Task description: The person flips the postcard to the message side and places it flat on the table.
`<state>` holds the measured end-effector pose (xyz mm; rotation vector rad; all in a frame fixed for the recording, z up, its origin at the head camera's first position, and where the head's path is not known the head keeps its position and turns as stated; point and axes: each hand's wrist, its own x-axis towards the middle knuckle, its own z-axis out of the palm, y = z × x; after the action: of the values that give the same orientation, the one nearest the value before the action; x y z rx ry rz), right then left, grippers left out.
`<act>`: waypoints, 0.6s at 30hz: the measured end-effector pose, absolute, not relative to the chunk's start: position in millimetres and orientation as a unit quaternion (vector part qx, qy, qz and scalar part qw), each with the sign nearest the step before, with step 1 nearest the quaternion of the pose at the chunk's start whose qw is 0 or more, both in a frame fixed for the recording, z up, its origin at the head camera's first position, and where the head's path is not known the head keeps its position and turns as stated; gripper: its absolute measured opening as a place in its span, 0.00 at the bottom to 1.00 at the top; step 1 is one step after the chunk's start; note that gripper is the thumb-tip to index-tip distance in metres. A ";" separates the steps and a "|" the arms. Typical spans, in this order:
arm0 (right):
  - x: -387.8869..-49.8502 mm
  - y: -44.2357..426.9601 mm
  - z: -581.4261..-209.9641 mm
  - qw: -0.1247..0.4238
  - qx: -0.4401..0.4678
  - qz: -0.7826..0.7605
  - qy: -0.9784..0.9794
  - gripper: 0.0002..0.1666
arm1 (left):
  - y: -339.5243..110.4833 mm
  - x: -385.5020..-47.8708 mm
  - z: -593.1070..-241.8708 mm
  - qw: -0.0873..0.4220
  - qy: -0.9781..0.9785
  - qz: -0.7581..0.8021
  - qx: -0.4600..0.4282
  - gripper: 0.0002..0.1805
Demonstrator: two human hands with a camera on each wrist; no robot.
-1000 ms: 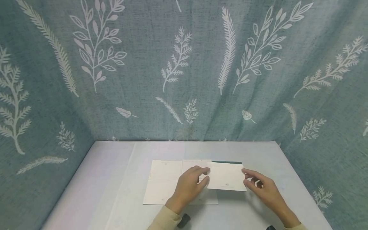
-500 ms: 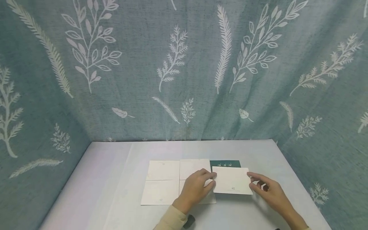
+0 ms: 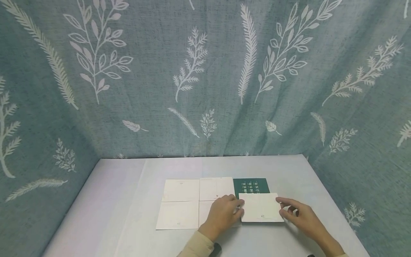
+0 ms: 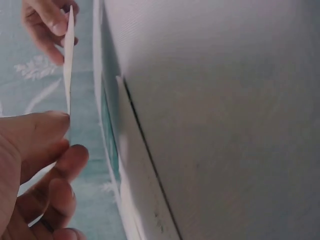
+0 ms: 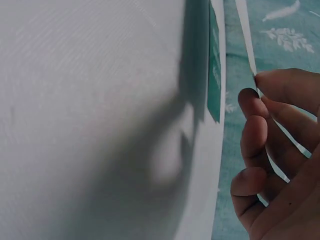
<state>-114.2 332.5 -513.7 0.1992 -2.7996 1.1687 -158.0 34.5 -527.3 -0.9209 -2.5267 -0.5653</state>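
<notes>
A white card [image 3: 260, 207] is held level just above the table, in front of a green card. My left hand [image 3: 222, 216] pinches its left edge between thumb and fingers. At the opposite edge, my right hand [image 3: 300, 217] pinches it the same way. Both wrist views show the card edge-on, raised off the table. The green card [image 3: 252, 185] lies flat with white writing; its near part is hidden behind the held card. To the left, several white cards [image 3: 179, 214] lie edge to edge in two rows, the near right one partly covered by my left hand.
The white table [image 3: 128, 203] reaches back to a teal curtain [image 3: 147, 89] with white leaf patterns, which also hangs along both sides. A small dark object [image 3: 216, 250] shows beside the left sleeve [image 3: 198, 245].
Both hands have brought the white card nearer to me, a little to the right and lower. More of the green card and its writing now shows.
</notes>
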 end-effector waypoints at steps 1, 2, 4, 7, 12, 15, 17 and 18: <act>-115.1 332.8 -514.3 0.045 0.066 0.384 -0.920 0.22 | 34.9 -157.8 -528.0 0.196 -0.903 -0.197 -0.328 0.10; -115.8 333.0 -514.8 0.039 0.067 0.384 -0.920 0.22 | 35.2 -157.6 -528.5 0.197 -0.903 -0.192 -0.329 0.10; -116.4 333.2 -516.1 0.028 0.065 0.380 -0.922 0.22 | 36.1 -157.1 -529.9 0.200 -0.904 -0.184 -0.330 0.09; -116.1 332.9 -517.0 0.011 0.056 0.372 -0.927 0.23 | 37.5 -155.6 -531.0 0.200 -0.904 -0.179 -0.333 0.08; -116.6 330.4 -517.0 -0.012 0.042 0.361 -0.932 0.23 | 38.1 -153.8 -530.3 0.190 -0.909 -0.171 -0.330 0.08; -117.2 328.8 -518.0 -0.019 0.034 0.353 -0.935 0.24 | 38.5 -153.1 -529.9 0.185 -0.912 -0.167 -0.325 0.08; -117.6 327.8 -518.7 -0.025 0.030 0.347 -0.937 0.23 | 38.6 -152.6 -529.9 0.185 -0.913 -0.165 -0.323 0.08; -117.7 327.3 -519.1 -0.027 0.027 0.343 -0.938 0.23 | 38.5 -152.3 -529.7 0.186 -0.913 -0.165 -0.323 0.08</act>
<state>-117.7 327.3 -519.1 0.0868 -3.0003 1.0980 -152.3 38.5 -529.7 -0.9109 -2.5718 -0.4648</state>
